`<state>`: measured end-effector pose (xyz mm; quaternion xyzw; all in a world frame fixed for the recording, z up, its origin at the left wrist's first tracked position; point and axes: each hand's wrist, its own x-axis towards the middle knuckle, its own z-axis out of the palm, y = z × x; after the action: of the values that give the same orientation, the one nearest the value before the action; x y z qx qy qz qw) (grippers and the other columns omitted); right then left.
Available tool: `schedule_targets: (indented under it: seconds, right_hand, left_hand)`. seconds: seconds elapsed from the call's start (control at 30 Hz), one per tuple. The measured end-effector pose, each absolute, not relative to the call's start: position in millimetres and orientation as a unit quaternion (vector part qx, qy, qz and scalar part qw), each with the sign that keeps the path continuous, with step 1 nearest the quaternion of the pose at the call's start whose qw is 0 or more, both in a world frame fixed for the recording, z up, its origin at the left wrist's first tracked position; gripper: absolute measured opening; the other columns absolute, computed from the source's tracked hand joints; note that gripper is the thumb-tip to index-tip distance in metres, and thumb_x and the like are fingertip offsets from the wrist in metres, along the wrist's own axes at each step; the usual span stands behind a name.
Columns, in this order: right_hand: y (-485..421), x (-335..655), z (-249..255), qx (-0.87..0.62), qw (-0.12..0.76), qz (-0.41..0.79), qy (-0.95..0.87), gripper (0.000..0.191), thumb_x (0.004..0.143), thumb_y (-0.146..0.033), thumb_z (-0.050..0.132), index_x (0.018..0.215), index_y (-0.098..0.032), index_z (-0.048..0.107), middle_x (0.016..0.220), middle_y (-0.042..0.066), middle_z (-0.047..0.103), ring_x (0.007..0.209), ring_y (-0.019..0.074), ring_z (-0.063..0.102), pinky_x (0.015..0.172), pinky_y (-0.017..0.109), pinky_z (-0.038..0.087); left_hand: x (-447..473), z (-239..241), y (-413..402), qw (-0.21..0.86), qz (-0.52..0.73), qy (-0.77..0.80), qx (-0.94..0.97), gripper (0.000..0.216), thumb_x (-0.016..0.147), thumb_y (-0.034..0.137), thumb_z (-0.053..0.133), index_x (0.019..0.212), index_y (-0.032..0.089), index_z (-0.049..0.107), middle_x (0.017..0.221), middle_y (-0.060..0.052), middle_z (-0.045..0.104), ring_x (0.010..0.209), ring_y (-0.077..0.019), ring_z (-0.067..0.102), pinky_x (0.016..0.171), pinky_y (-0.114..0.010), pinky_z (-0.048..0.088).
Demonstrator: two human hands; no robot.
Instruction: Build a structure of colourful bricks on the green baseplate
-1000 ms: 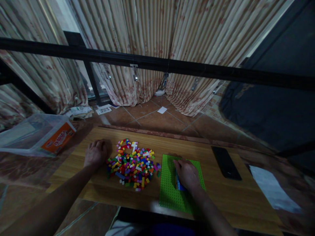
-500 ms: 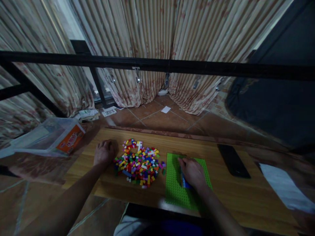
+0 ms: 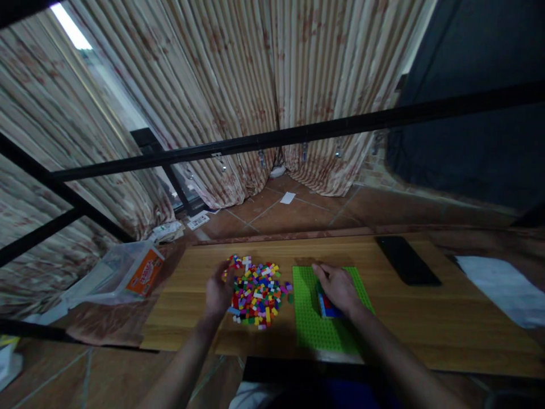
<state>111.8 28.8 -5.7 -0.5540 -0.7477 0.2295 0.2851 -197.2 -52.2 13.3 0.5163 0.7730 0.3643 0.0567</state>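
Note:
A heap of small coloured toy bricks (image 3: pixel 258 295) lies on the wooden table. At its left edge is my left hand (image 3: pixel 219 291), fingers curved and apart over the outermost bricks, with nothing visible held. Right of the heap lies a green studded baseplate (image 3: pixel 310 326). My right hand (image 3: pixel 338 288) rests over it, fingers drawn together near the plate's upper part. Beneath that hand, a low block of blue and red bricks (image 3: pixel 328 310) shows on the plate, partly covered. Whatever the right fingertips grip is hidden.
A black phone (image 3: pixel 407 261) lies on the wooden table (image 3: pixel 183 312), right of the plate. White paper (image 3: pixel 502 289) is at the far right. A clear plastic bin (image 3: pixel 123 278) with an orange label stands at the left. A black rail (image 3: pixel 251 142) crosses before the curtains.
My left hand has moved right to the heap's edge, its fingers spreading from a loose curl. My right hand stays over the bricks on the plate. The view has tilted and shifted.

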Motion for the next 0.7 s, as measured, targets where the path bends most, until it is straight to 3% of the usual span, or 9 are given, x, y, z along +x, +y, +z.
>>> schedule_targets:
  seconds: [0.1,0.2,0.4,0.53,0.7]
  right_hand:
    - [31.1,127.4,-2.8,-0.555,0.399,0.284,-0.673,0.049,0.093,-0.055,0.038,0.076,-0.019,0.067,0.074,0.004,0.068,0.068,0.0184,0.062,0.066,0.028,0.044]
    - [28.4,147.5,-7.3,-0.568,0.46,0.303,-0.612,0.048,0.091,-0.057,0.041,0.085,-0.017,0.068,0.082,0.006,0.069,0.076,0.0206,0.063,0.072,0.03,0.046]
    - [4.9,157.9,-31.8,-0.559,0.487,0.354,-0.57,0.042,0.091,-0.048,0.043,0.109,-0.017,0.064,0.111,0.012,0.069,0.104,0.0246,0.063,0.096,0.042,0.045]
    - [-5.7,144.1,-39.6,-0.547,0.492,0.345,-0.582,0.04,0.093,-0.039,0.04,0.12,-0.018,0.06,0.124,0.013,0.064,0.114,0.0232,0.059,0.103,0.045,0.042]
    - [-7.9,137.8,-41.2,-0.541,0.493,0.328,-0.598,0.038,0.092,-0.031,0.038,0.122,-0.019,0.059,0.126,0.012,0.062,0.118,0.0223,0.056,0.105,0.046,0.041]
  left_hand:
    - [-106.4,15.8,-57.1,0.145,0.444,0.645,0.605,0.032,0.091,0.035,0.049,0.118,0.022,0.061,0.121,-0.008,0.065,0.117,-0.0211,0.058,0.103,-0.039,0.045]
    - [-37.4,15.4,-55.3,0.237,0.456,0.579,0.633,0.035,0.09,0.03,0.051,0.123,0.023,0.057,0.125,-0.009,0.062,0.119,-0.0199,0.057,0.103,-0.038,0.045]
    - [6.2,-5.3,-31.2,0.302,0.402,0.633,0.589,0.043,0.087,0.025,0.052,0.129,0.019,0.051,0.137,-0.013,0.055,0.13,-0.0238,0.048,0.113,-0.045,0.036]
    - [18.0,-20.8,-18.7,0.313,0.397,0.663,0.552,0.041,0.088,0.023,0.046,0.128,0.019,0.052,0.135,-0.014,0.056,0.128,-0.0234,0.05,0.111,-0.045,0.037]
    - [31.0,-28.4,-17.8,0.28,0.427,0.651,0.562,0.034,0.089,0.018,0.04,0.117,0.022,0.059,0.124,-0.009,0.062,0.12,-0.0205,0.054,0.108,-0.044,0.04]
